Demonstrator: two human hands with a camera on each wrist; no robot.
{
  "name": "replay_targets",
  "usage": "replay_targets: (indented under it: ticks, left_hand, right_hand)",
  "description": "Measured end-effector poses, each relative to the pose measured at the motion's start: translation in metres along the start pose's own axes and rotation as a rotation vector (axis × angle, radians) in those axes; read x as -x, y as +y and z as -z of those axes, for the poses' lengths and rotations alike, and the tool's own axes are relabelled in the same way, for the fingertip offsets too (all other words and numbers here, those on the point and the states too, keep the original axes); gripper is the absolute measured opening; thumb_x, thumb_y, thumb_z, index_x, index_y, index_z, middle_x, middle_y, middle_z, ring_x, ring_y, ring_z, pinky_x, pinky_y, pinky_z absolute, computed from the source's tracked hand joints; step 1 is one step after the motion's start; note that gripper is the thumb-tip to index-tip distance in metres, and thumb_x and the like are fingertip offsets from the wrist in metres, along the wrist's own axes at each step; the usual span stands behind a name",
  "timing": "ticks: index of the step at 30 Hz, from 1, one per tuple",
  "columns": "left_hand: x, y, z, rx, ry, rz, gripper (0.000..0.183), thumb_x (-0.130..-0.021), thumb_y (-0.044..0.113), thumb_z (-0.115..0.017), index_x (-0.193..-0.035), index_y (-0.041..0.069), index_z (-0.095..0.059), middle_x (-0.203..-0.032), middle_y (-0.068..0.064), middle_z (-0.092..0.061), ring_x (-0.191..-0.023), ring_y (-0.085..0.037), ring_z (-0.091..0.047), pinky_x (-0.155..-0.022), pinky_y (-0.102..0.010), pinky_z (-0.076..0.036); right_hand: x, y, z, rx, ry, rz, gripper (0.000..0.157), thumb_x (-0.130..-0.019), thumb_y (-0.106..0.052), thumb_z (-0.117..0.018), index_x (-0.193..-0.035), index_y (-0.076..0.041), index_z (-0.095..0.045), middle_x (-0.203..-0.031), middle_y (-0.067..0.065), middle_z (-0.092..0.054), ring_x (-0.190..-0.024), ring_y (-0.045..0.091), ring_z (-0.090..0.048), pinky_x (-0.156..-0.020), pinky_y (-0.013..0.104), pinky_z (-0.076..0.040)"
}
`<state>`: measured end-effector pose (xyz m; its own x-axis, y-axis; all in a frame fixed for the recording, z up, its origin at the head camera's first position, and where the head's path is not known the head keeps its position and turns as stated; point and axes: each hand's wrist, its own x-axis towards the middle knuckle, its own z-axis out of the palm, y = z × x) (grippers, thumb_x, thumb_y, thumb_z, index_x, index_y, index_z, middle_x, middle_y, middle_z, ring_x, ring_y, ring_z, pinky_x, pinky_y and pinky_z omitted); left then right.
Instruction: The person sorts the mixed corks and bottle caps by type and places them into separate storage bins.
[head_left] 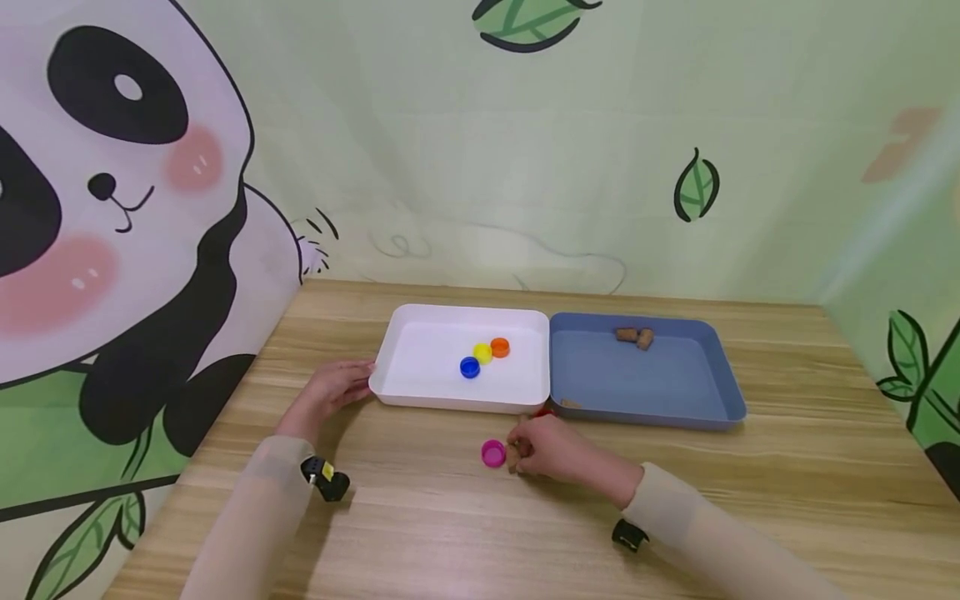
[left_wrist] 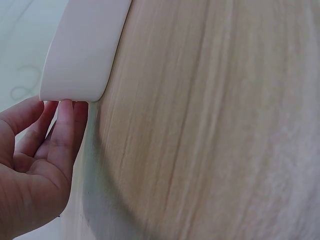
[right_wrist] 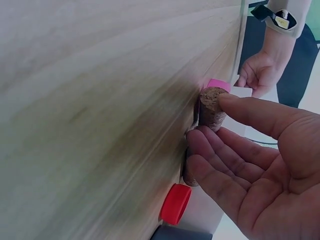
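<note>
My left hand [head_left: 333,392] touches the left end of the white tray [head_left: 450,398] with extended fingers; the left wrist view shows the fingertips against the tray's end wall [left_wrist: 80,75]. In front of the trays, my right hand [head_left: 555,450] holds a cork [right_wrist: 212,107] between thumb and index finger, close over the table. A pink bottle cap [head_left: 493,453] lies just left of this cork. Under the other fingers of my right hand, a second cork [right_wrist: 190,175] is partly hidden. A red bottle cap [right_wrist: 176,204] lies beyond it, near the blue tray's corner.
Inside the white tray lie blue [head_left: 469,367], yellow [head_left: 483,353] and orange [head_left: 500,347] caps. The blue-grey tray [head_left: 645,383] abuts it on the right, with two corks [head_left: 627,334] at its back and another [head_left: 571,403] by its front left corner. A printed cloth [head_left: 420,167] hangs behind the table.
</note>
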<state>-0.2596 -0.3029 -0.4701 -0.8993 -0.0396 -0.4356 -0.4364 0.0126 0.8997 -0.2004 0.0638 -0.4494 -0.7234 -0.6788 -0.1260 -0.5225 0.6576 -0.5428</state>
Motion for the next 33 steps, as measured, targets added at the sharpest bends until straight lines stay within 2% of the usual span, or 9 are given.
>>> replay_targets:
  ticks: [9,17,21,28,33]
  left_hand:
    - [0.001,0.001,-0.001,0.004,0.009,-0.002,0.052,-0.104,0.008,-0.057,-0.149,-0.014,-0.040,-0.084,0.010,-0.070,-0.077,0.001,-0.066,-0.073,-0.015,-0.061]
    - [0.003,0.001,-0.003,-0.021,0.010,-0.021,0.053,-0.103,0.008,-0.058,-0.147,-0.016,-0.041,-0.085,0.010,-0.070,-0.076,0.001,-0.065,-0.072,-0.015,-0.061]
    - [0.003,0.002,-0.003,-0.020,0.014,-0.030,0.053,-0.103,0.007,-0.059,-0.147,-0.016,-0.041,-0.087,0.009,-0.071,-0.077,0.001,-0.065,-0.072,-0.015,-0.061]
    - [0.002,0.001,-0.003,-0.033,0.021,-0.024,0.052,-0.103,0.006,-0.058,-0.147,-0.015,-0.042,-0.092,0.007,-0.072,-0.077,0.000,-0.065,-0.072,-0.015,-0.061]
    - [0.002,0.001,-0.004,-0.030,0.017,-0.030,0.052,-0.103,0.006,-0.058,-0.147,-0.016,-0.042,-0.090,0.008,-0.071,-0.077,0.001,-0.066,-0.073,-0.015,-0.061]
  right_hand:
    - [0.008,-0.001,0.003,0.004,0.042,0.015,0.017,-0.085,-0.007,-0.080,-0.100,-0.003,-0.074,-0.083,0.002,-0.066,-0.073,0.007,-0.051,-0.065,0.016,-0.045]
    - [0.016,-0.002,0.006,-0.047,0.080,-0.009,0.020,-0.084,-0.010,-0.083,-0.101,-0.003,-0.075,-0.092,0.005,-0.075,-0.079,0.010,-0.062,-0.069,0.017,-0.052]
    - [0.019,-0.003,0.009,-0.076,0.089,-0.028,0.021,-0.085,-0.009,-0.082,-0.104,-0.003,-0.076,-0.094,0.005,-0.075,-0.082,0.013,-0.066,-0.071,0.017,-0.055]
    - [0.028,-0.001,0.016,-0.100,0.106,-0.035,0.029,-0.086,-0.010,-0.081,-0.113,-0.002,-0.075,-0.098,0.005,-0.076,-0.081,0.009,-0.065,-0.068,0.016,-0.054]
    - [0.034,-0.002,0.023,-0.083,0.129,-0.060,0.030,-0.087,-0.013,-0.080,-0.115,-0.002,-0.075,-0.105,0.007,-0.076,-0.087,0.013,-0.067,-0.075,0.020,-0.056]
